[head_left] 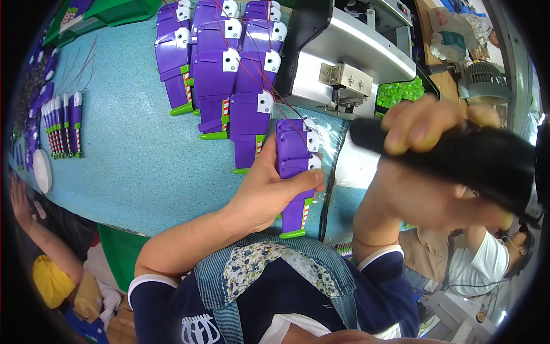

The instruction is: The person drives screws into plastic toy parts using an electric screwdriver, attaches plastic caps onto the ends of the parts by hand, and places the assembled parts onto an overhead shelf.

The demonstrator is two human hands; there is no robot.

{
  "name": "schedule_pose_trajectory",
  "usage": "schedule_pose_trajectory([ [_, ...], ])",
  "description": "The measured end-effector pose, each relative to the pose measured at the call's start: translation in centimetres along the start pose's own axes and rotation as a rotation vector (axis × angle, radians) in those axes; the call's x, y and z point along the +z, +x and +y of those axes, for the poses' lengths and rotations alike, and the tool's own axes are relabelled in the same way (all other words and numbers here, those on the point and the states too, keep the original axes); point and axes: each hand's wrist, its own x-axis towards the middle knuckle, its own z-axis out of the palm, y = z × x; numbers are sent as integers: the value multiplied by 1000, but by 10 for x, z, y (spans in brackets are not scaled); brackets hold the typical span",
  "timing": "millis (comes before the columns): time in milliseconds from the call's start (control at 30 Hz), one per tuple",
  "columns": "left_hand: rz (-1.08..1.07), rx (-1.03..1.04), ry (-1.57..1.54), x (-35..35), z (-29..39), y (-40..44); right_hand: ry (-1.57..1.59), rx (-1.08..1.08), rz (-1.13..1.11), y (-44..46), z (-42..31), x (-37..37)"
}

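Purple part [291,150] is best held steady, with left hand [267,192] fingers clamped on its edges. Right hand [417,189] fingers wrap a blurred black tool [484,160].

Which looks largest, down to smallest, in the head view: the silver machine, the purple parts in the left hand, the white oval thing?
1. Silver machine
2. Purple parts in the left hand
3. White oval thing
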Motion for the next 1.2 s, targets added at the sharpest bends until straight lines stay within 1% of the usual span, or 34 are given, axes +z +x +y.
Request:
schedule_pose_trajectory([
  [33,15,-41,21,1,2,0,-30,-46,-31,10,2,-7],
  [67,32,-82,42,1,3,0,-46,-54,-2,15,7,-12],
  [100,31,-82,46,2,2,-1,-62,-61,27,17,13,-16],
  [133,42,-94,32,2,2,-1,-41,-8,22,18,16,-19],
  [167,52,-105,18,1,1,-1,-41,-13,20,16,15,-18],
  [233,23,-60,23,-4,-4,0,-56,6,-10,8,9,-12],
  [267,-6,-22,28,-6,-6,0,1,65,70,0,6,-3],
  [367,15,-27,3,-5,-5,1,35,100,118,-15,-15,12],
  [400,15,-29,1,-5,-5,1,-17,100,103,-20,-22,13],
  [433,19,-31,-10,-5,-5,2,-48,102,39,-23,-27,12],
  [467,23,-32,-19,-5,-4,3,-58,115,64,-29,-30,15],
  [533,24,-17,-21,-3,-3,1,-71,129,92,-36,-25,19],
  [600,28,-1,-25,-1,-2,0,-49,61,67,-38,-17,20],
  [700,41,-12,-32,-1,-3,0,-81,47,76,-42,-16,20],
  [833,64,1,-31,-3,-7,4,-86,54,71,-42,-13,16],
  [1000,50,-34,-34,-2,-5,1,-38,151,19,-38,-15,13],
  [1100,70,-28,-26,-3,-5,0,-41,112,-19,-43,-11,11],
  [1200,62,-29,-19,-2,-5,0,-23,138,29,-44,-12,13],
])
